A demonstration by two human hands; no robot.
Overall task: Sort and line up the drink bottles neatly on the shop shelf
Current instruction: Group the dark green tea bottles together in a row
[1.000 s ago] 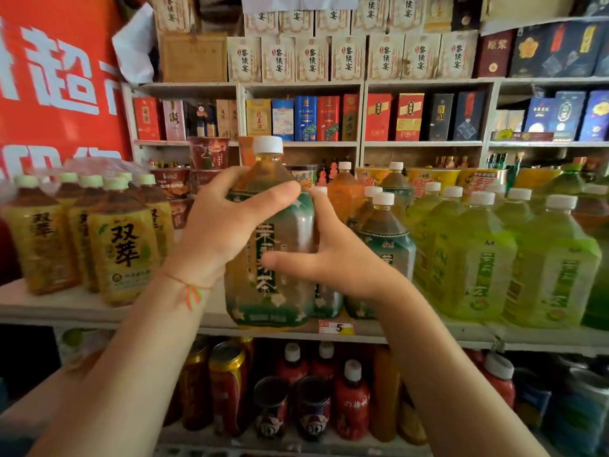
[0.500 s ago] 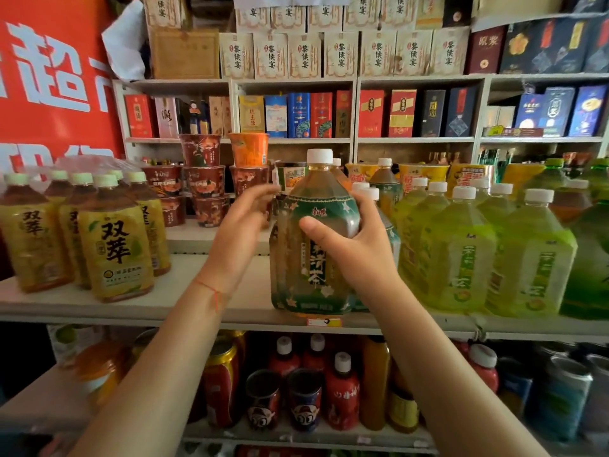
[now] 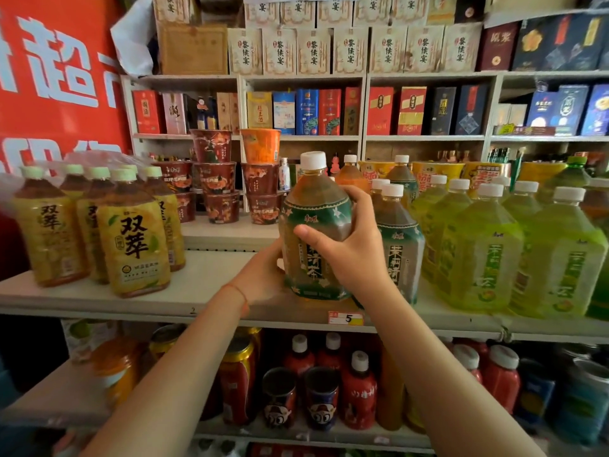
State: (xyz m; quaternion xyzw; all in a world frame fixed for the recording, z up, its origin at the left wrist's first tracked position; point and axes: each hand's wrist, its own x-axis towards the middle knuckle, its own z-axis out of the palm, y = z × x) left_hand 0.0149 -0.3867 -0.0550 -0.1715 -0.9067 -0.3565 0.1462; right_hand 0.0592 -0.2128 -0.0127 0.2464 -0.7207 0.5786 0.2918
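Both hands grip a faceted plastic tea bottle (image 3: 314,225) (white screw cap)

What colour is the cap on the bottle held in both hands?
White, on the held bottle; clearest in the head view.

Held under the right hand's fingers (image 3: 354,196), a green-banded bottle (image 3: 314,225) marked 茉莉清茶 down its front, partly hidden by the thumb; same 茉莉 wording on the bottle just right of those fingers (image 3: 400,245). Below the fingers, on the shelf edge, a yellow price tag (image 3: 346,318) reading 5. Far left of the fingers, a yellow bottle (image 3: 133,239) printed 双萃. Well above, pale boxes (image 3: 280,51) reading 黎侯宴
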